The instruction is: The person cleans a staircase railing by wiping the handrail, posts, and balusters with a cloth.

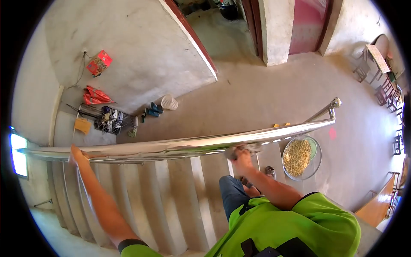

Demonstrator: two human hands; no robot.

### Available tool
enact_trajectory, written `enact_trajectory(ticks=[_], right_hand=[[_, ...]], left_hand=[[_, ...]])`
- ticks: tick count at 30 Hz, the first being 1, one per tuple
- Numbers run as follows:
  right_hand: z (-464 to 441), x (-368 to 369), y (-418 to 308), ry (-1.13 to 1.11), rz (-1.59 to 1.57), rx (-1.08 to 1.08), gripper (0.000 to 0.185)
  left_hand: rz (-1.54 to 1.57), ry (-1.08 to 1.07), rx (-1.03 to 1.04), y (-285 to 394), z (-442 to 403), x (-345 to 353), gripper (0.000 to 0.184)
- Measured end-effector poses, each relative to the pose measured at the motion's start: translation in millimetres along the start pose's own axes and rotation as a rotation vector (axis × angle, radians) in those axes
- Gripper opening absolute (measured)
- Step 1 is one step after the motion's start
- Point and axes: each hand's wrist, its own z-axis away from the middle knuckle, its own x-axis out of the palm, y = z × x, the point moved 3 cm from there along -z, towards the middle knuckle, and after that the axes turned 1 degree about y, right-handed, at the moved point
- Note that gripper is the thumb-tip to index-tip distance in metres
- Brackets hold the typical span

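A shiny metal handrail runs across the view above the stairs. Toward its left end, my left hand is closed around the rail. My right hand is closed on a greyish cloth, held against the lower side of the rail right of the middle. The right hand is slightly blurred, and part of the cloth is hidden by it.
Concrete stairs descend below the rail. A round tray of yellowish grain-like pieces sits near the stair foot. Beyond the rail stand a shoe rack, a white basket and, far right, chairs.
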Motion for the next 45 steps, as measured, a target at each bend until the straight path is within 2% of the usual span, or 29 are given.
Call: enact_trajectory(ticks=[2, 6, 8, 9, 10, 11, 13, 15, 16, 18, 20, 24, 26, 28, 29, 30, 31, 32, 33, 34, 35, 37, 38, 40, 41, 43, 44, 45], right_hand=[[18.3, 27.4, 9.1, -0.288, 0.267, 0.001, 0.031], [-2.6, 15.8, 8.2, -0.224, 0.356, -0.087, 0.029], [-7.5, -15.9, -6.8, -0.368, 0.352, 0.039, 0.035], [-19.8, -43.0, -15.1, -0.290, 0.521, -0.039, 0.037], [-41.8, -79.1, -20.8, -0.264, 0.509, -0.054, 0.037], [-65.0, -116.9, -30.0, -0.327, 0.454, -0.202, 0.031], [-29.3, -151.0, -88.7, -0.268, 1.004, -0.602, 0.024], [-6.6, -192.6, -144.3, 0.030, 0.887, -0.490, 0.023], [-23.2, -229.0, -147.9, 0.133, 0.148, -0.195, 0.024], [2.9, -269.2, -190.6, 0.287, 0.233, -0.320, 0.026], [13.0, -315.9, -220.7, 0.432, 0.204, -0.446, 0.026], [48.7, -355.1, -266.7, 0.487, 0.081, -0.592, 0.026], [53.3, -353.6, -274.0, 0.568, 0.075, -0.613, 0.024], [41.5, -348.6, -276.9, 0.485, 0.327, -0.640, 0.022], [33.7, -334.6, -272.1, 0.388, 0.357, -0.692, 0.021], [22.8, -321.1, -263.5, 0.407, 0.440, -0.626, 0.022], [27.3, -291.6, -258.9, 0.349, 0.570, -0.660, 0.024], [16.5, -266.8, -246.1, 0.318, 0.567, -0.716, 0.024], [54.4, -205.6, -258.4, 0.294, 0.750, -0.674, 0.028], [39.5, -181.2, -248.6, 0.220, 0.754, -0.882, 0.031], [26.0, -165.8, -242.0, 0.116, 0.917, -0.655, 0.032], [13.7, -123.2, -226.4, 0.340, 1.252, -1.025, 0.034], [4.4, -116.2, -224.0, 0.206, 1.237, -0.879, 0.037], [-1.6, -110.4, -220.7, 0.348, 1.157, -1.058, 0.037], [-7.9, -109.9, -223.8, 0.348, 1.155, -1.060, 0.037], [-19.9, -119.1, -235.2, 0.461, 1.165, -0.889, 0.038], [-30.2, -127.2, -249.9, 0.440, 1.208, -0.750, 0.041], [-41.0, -135.4, -263.6, 0.457, 1.065, -0.695, 0.043]], left_hand=[[0.044, -0.031, -0.002, 5.0, 16.5, 3.4, 0.032], [0.006, -0.001, 0.002, 31.8, 70.1, 6.7, 0.033], [-0.117, 0.111, -0.006, 48.0, 107.2, 7.3, 0.032], [-0.118, 0.121, -0.004, 42.4, 105.3, 10.3, 0.033], [-0.091, 0.088, 0.001, 34.6, 87.6, 7.4, 0.034], [-0.052, 0.035, 0.008, 23.9, 62.6, 7.5, 0.035], [0.008, -0.067, 0.017, 3.9, 21.9, 9.7, 0.036], [0.033, -0.170, 0.009, -8.1, -15.5, 11.3, 0.038], [0.042, -0.221, 0.003, -13.4, -35.1, 11.9, 0.039], [-0.002, -0.250, -0.012, -15.0, -56.9, 15.5, 0.042], [-0.007, -0.086, -0.022, 3.8, -2.1, 15.6, 0.046], [-0.038, 0.001, 0.024, 16.3, 40.6, 9.1, 0.047], [-0.051, -0.002, 0.053, 17.2, 43.1, 9.8, 0.047], [-0.065, -0.012, 0.073, 18.9, 46.6, 10.0, 0.047], [-0.076, -0.020, 0.082, 17.7, 48.5, 10.6, 0.047], [-0.086, -0.025, 0.093, 19.5, 48.0, 11.1, 0.047], [-0.102, -0.030, 0.105, 20.2, 47.4, 10.8, 0.047], [-0.117, -0.035, 0.117, 20.7, 46.8, 11.1, 0.047], [-0.133, -0.036, 0.132, 21.2, 46.2, 10.9, 0.047], [-0.153, -0.040, 0.144, 22.1, 46.0, 11.8, 0.047], [-0.167, -0.043, 0.164, 22.8, 46.7, 13.8, 0.047], [-0.215, -0.051, 0.192, 23.6, 49.8, 17.4, 0.047], [-0.240, -0.054, 0.209, 24.0, 51.5, 18.1, 0.047], [-0.289, -0.052, 0.250, 26.8, 54.5, 20.8, 0.048], [-0.317, -0.051, 0.268, 27.2, 55.8, 20.5, 0.048], [-0.370, -0.041, 0.311, 28.4, 59.0, 19.4, 0.048], [-0.407, -0.033, 0.338, 28.9, 60.8, 18.6, 0.048], [-0.438, -0.026, 0.363, 28.2, 63.7, 20.0, 0.048]])
